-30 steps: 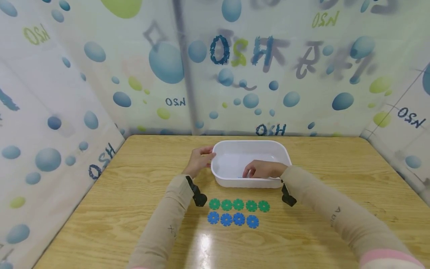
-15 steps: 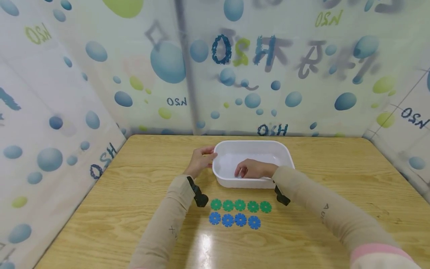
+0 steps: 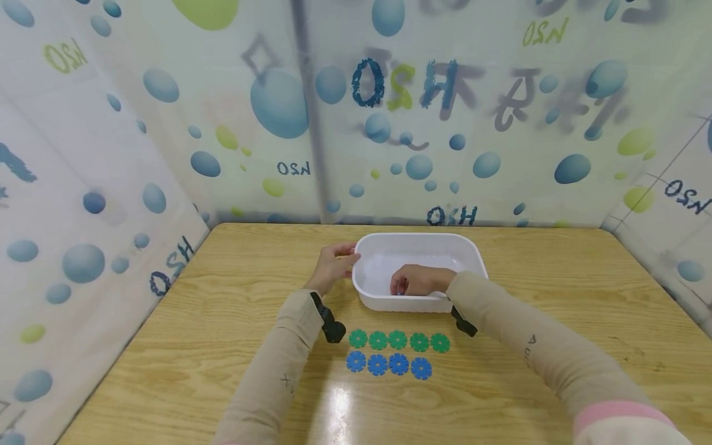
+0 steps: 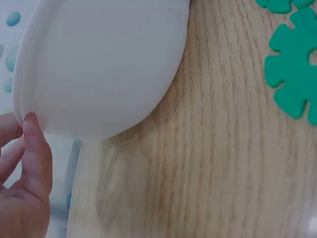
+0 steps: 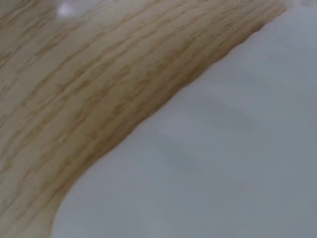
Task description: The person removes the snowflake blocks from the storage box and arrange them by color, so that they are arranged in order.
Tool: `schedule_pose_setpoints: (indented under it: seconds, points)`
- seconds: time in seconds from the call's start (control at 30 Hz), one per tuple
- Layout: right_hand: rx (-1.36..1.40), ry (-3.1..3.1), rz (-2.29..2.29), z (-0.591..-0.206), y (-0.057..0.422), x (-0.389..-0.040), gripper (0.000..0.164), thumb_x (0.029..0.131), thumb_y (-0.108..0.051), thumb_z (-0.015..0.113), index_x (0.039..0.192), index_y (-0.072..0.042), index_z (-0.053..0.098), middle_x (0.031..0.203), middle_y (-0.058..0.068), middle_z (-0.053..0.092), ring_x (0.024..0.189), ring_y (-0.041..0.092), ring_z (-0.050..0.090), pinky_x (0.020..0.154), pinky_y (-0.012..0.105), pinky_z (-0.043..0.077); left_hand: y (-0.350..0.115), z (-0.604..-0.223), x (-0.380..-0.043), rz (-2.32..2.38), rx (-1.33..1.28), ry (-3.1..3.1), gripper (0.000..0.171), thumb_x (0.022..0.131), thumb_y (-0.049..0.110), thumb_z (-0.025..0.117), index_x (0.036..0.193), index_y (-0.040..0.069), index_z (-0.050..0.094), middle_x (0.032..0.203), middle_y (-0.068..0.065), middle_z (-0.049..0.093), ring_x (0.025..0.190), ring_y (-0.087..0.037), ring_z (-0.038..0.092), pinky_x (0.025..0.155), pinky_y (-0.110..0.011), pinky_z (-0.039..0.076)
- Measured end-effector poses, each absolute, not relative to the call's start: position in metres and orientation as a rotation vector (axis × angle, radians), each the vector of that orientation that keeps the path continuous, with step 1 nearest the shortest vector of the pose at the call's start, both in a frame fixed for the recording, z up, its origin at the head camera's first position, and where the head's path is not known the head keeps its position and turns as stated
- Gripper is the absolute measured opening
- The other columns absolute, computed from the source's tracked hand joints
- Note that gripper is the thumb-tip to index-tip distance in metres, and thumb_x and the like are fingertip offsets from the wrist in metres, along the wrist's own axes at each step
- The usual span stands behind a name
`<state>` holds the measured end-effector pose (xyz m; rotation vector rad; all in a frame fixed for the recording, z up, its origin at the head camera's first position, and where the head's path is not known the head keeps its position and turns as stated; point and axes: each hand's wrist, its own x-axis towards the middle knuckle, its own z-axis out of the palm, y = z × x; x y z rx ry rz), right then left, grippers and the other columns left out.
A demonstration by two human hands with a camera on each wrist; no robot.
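My left hand [image 3: 329, 267] holds the left end of a white plastic tub [image 3: 381, 303], thumb at the rim and fingers behind it. The left wrist view shows the thumb [image 4: 36, 153] against the tub's rim. Inside the tub, near its front wall, my right hand [image 3: 419, 280] points down with curled fingers. A small bluish piece [image 3: 400, 293] shows between its fingertips, mostly hidden by the fingers and the front rim. The right wrist view shows only the tub's outer wall [image 5: 198, 163] and the table.
In front of the tub, a row of several green notched discs [image 3: 397, 339] lies flat on the wooden table [image 3: 267, 259]. A row of several blue notched discs [image 3: 398, 364] lies nearer me. A printed curtain [image 3: 345, 136] stands behind the table.
My right hand has shifted left inside the tub, and its fingertips have drawn together over the bluish piece. The left hand stays at the rim; both rows of discs are unchanged.
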<state>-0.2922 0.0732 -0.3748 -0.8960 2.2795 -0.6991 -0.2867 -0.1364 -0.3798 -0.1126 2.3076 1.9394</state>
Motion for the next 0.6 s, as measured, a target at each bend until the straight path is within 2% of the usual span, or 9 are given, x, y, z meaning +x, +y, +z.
schedule_pose_setpoints:
  seconds: [0.3,0.6]
  points:
    - [-0.919,2.308,-0.698,-0.374,0.078,-0.29,0.011,0.077,0.007,0.058,0.083,-0.002,0.058,0.077,0.003,0.053,0.072,0.011,0.046,0.07,0.022,0.043,-0.138,-0.377,-0.286,1.929,-0.101,2.269,0.036,0.086,0.01,0.058,0.122,0.004,0.053,0.11,-0.013,0.049,0.096,-0.029,0.054,0.07,-0.036,0.053]
    - [-0.909,2.308,-0.781,-0.366,0.09,-0.285,0.003,0.081,0.0,0.059,0.084,0.001,0.058,0.077,0.002,0.057,0.072,0.011,0.049,0.068,0.023,0.045,-0.136,-0.378,-0.285,1.943,-0.104,2.29,0.033,0.085,0.008,0.058,0.118,0.005,0.056,0.106,-0.012,0.05,0.095,-0.029,0.054,0.066,-0.034,0.054]
